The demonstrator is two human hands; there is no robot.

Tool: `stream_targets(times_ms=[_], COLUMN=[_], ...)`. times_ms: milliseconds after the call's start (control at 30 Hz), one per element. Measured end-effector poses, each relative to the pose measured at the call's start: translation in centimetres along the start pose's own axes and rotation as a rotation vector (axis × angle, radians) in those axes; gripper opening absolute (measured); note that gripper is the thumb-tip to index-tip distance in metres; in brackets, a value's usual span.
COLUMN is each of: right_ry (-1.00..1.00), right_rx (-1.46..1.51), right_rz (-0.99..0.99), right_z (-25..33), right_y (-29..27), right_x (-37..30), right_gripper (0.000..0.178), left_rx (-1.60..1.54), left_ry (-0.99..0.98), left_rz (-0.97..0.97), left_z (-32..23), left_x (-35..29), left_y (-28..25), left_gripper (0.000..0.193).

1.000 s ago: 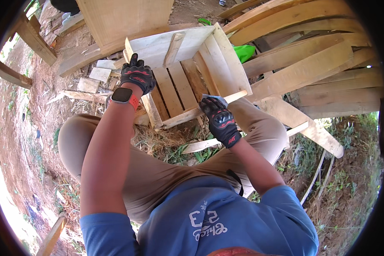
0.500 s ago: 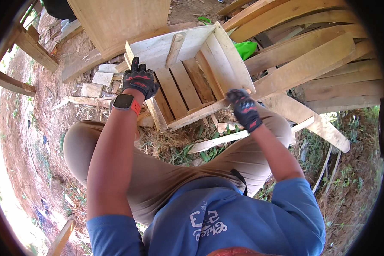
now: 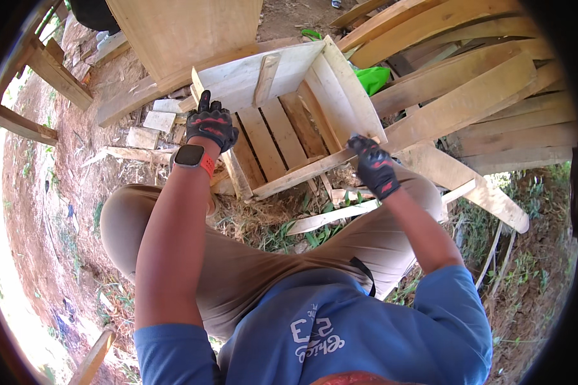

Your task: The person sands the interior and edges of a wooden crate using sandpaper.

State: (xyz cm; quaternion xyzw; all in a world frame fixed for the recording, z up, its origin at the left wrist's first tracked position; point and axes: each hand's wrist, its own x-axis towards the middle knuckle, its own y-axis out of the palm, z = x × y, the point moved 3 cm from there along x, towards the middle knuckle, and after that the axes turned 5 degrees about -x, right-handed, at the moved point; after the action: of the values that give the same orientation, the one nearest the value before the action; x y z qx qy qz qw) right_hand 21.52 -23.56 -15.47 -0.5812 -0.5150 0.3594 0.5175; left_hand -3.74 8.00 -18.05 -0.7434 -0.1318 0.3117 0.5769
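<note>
Before my knees is a wooden crate (image 3: pixel 331 131) with a slatted bottom, pale boards at its far and right sides and a narrow rail along its near side. My left hand (image 3: pixel 213 127), in a black glove with red marks, is closed over the crate's left side, one finger stretched forward along it. At the near right corner my right hand (image 3: pixel 374 165), gloved alike, has its fingers bent round the end of the near rail. The glove hides its fingertips, so any small thing in them cannot be made out. An orange-strapped watch (image 3: pixel 190 156) is on my left wrist.
Stacked long planks (image 3: pixel 456 96) fill the right side, a green bag (image 3: pixel 372 79) beside them. A broad board (image 3: pixel 186 38) leans beyond the crate. Wood offcuts (image 3: pixel 159 120) lie on the soil at the left, and a loose strip (image 3: pixel 332 217) lies between my legs.
The view has shifted slightly. My right hand has moved a little toward me and to the right at the crate's corner; my left hand keeps its place on the left side.
</note>
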Motion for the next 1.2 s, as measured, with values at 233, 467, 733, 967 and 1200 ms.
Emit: stream_targets(times_ms=[233, 467, 733, 967, 1200], right_ry=[0.068, 0.035, 0.225, 0.186, 0.316], right_rx=[0.044, 0.049, 0.154, -0.065, 0.189], right_rz=[-0.045, -0.068, 0.052, 0.05, 0.125], right_z=[-0.6, 0.1, -3.5, 0.2, -2.3], right_y=[0.7, -0.9, 0.2, -1.1, -0.5], right_x=[-0.4, -0.1, 0.7, 0.9, 1.0], right_gripper=[0.03, 0.026, 0.036, 0.034, 0.034], left_rx=[0.069, 0.067, 0.047, 0.206, 0.061], left_ry=[-0.023, -0.027, -0.067, -0.057, -0.05], left_rz=[0.028, 0.031, 0.053, 0.152, 0.051], left_z=[-0.1, 0.3, 0.6, 1.0, 0.1], left_x=[-0.4, -0.5, 1.0, 0.8, -0.3], left_y=[-0.5, -0.4, 0.3, 1.6, 0.1], left_gripper=[0.069, 0.066, 0.062, 0.068, 0.065])
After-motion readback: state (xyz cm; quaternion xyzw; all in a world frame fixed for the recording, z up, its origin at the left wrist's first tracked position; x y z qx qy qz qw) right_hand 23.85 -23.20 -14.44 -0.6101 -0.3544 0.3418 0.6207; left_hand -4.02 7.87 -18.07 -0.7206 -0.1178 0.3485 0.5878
